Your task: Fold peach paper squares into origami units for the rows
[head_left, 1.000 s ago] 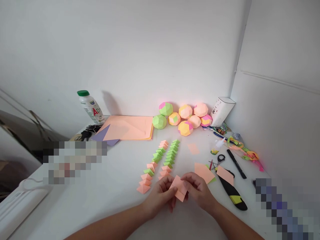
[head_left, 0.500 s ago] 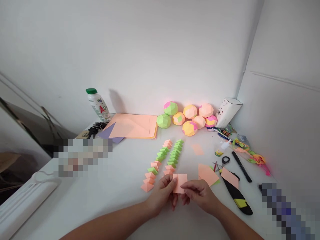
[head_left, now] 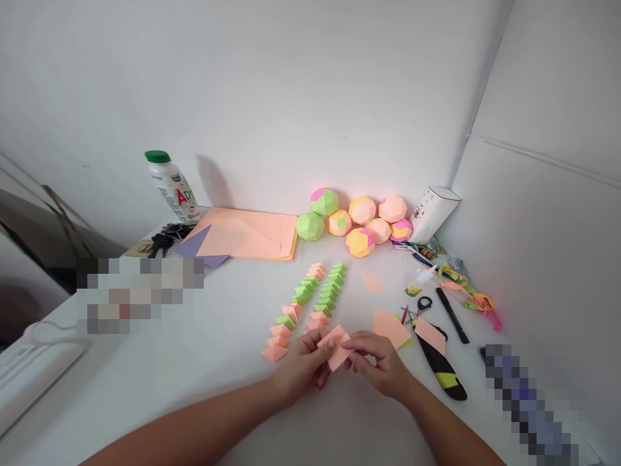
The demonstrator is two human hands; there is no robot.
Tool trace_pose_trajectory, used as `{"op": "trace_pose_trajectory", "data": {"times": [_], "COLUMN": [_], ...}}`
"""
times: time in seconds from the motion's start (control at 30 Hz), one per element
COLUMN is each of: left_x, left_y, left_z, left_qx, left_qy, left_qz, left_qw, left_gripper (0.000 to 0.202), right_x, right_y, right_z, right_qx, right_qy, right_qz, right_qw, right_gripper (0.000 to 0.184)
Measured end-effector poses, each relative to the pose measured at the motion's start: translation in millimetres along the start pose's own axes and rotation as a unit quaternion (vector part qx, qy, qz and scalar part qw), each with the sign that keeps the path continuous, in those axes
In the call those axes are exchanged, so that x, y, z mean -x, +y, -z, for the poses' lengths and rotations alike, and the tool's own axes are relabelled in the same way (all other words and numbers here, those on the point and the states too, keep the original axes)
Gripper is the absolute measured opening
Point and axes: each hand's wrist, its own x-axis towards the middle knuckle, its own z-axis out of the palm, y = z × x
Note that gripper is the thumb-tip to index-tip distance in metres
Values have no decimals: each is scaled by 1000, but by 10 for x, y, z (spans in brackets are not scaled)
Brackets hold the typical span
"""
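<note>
One peach paper square (head_left: 338,358) pinched between left hand (head_left: 301,364) and right hand (head_left: 383,364)

Both forearms reach in from the near edge, angled toward each other over the white table (head_left: 194,388). The left hand grips the square's left side, thumb laid on its upper face and fingers curled beneath; the right hand closes on the right side, forefinger extended along the paper and thumb below it. The square sits tilted, one corner toward the far side.

Just beyond, two slanting rows of folded pieces, a left row (head_left: 275,353) and a right row (head_left: 331,289), run away in peach and green; the left hand and the square crowd the right row's near end. Farther back, eight faceted paper balls (head_left: 359,243) cluster between a stack of peach sheets (head_left: 247,233) and a white box (head_left: 431,217). A green-capped bottle (head_left: 172,188) stands far left. To the right lie a black marker (head_left: 453,315) and scissors (head_left: 425,303), while a small peach sheet (head_left: 431,336) partly covers a black-and-yellow tool (head_left: 449,382). Pixelated patches hide items on both sides.
</note>
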Motion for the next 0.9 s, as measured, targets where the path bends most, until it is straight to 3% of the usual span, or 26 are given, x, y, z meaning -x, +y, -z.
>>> {"op": "trace_pose_trajectory", "data": {"times": [0.1, 0.27, 0.63, 0.9], "left_x": [1, 3, 18, 36], "left_y": [22, 15, -4, -28], "left_z": [-19, -11, 28, 36], "left_qx": [14, -27, -86, -105], "left_qy": [-17, 6, -2, -29], "left_qz": [-9, 9, 26, 27], "left_qw": [1000, 1000, 996, 994], "left_gripper": [36, 36, 29, 36], "right_x": [-16, -18, 3, -30], "right_y": [39, 46, 38, 39], "right_z": [-5, -2, -2, -13], "right_qx": [28, 70, 38, -21], "right_qy": [9, 16, 9, 49], "right_qz": [7, 13, -53, -117], "right_qw": [1000, 997, 998, 992], "right_gripper": [19, 16, 26, 25]}}
